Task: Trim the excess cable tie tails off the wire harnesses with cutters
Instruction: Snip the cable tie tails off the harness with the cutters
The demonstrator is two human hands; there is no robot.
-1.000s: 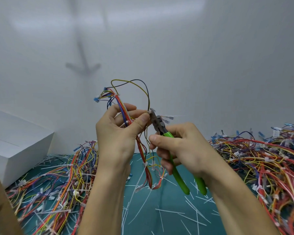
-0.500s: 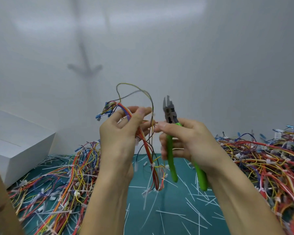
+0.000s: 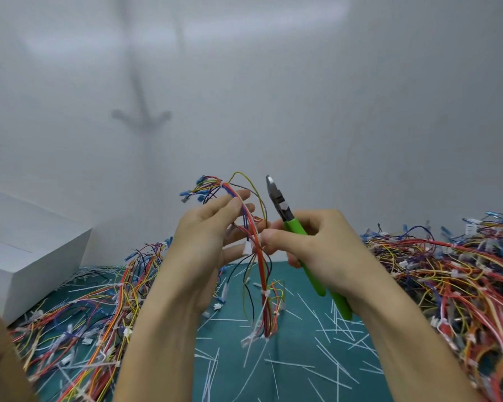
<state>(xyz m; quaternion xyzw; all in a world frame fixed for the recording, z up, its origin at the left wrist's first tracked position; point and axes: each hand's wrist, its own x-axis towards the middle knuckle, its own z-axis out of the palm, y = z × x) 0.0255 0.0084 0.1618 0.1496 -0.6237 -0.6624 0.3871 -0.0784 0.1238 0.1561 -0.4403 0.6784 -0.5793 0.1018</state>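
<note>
A wire harness [image 3: 255,256] of red, orange, blue and yellow wires hangs upright in front of me, with white cable ties along it. My left hand [image 3: 206,236] has its fingers spread and loosely touching the harness near its top. My right hand [image 3: 311,245] grips green-handled cutters [image 3: 295,227], jaws pointing up and left, apart from the wires; its thumb and fingertip also pinch the harness by a white connector [image 3: 249,247]. The harness's lower end dangles over the green mat [image 3: 296,358].
Tangled harness piles lie on the left [image 3: 79,320] and the right [image 3: 453,280] of the mat. Cut white tie tails [image 3: 325,343] litter the middle. A white box [image 3: 26,256] stands at far left, a brown board edge [image 3: 0,352] at the lower left corner.
The cutters left the harness and swung upward, jaws now clear of the wires. My left hand's fingers loosened and spread; my right hand's fingertips took hold of the harness.
</note>
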